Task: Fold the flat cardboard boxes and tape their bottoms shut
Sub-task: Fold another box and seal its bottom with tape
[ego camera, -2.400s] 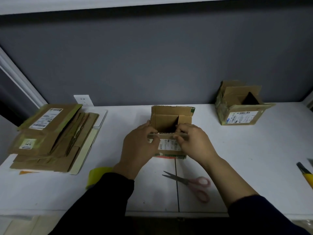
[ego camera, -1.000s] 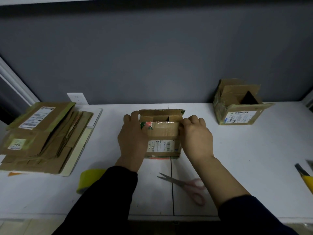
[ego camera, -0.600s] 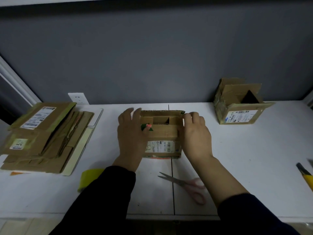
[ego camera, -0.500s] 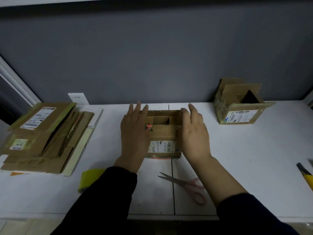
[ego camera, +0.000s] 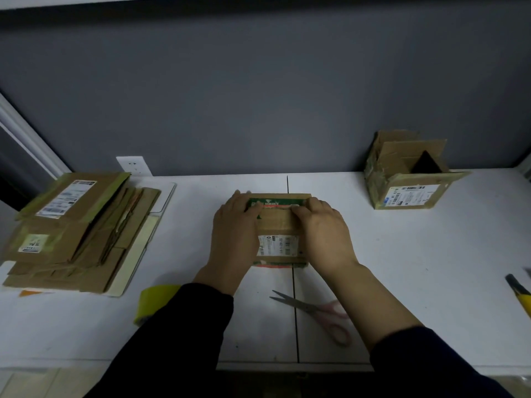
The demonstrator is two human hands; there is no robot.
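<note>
A small cardboard box (ego camera: 278, 225) with a white label stands in the middle of the white table (ego camera: 416, 268). Its upper flaps lie folded down, and a green printed strip shows on the far flap. My left hand (ego camera: 234, 237) covers the box's left side, its fingers pressing on the flaps near the seam. My right hand (ego camera: 324, 234) does the same on the right side. A stack of flat cardboard boxes (ego camera: 71, 234) lies at the left. A yellow tape roll (ego camera: 155, 300) sits near my left sleeve, partly hidden by it.
Pink-handled scissors (ego camera: 316, 308) lie in front of the box. Another folded box (ego camera: 408, 179) with open flaps stands at the back right against the grey wall. A yellow utility knife (ego camera: 520, 291) pokes in at the right edge. A wall outlet (ego camera: 133, 165) sits behind the stack.
The box's flaps were standing open; both hands folded them in and down. The far flap has come forward, and my fingers now press the flaps flat.
</note>
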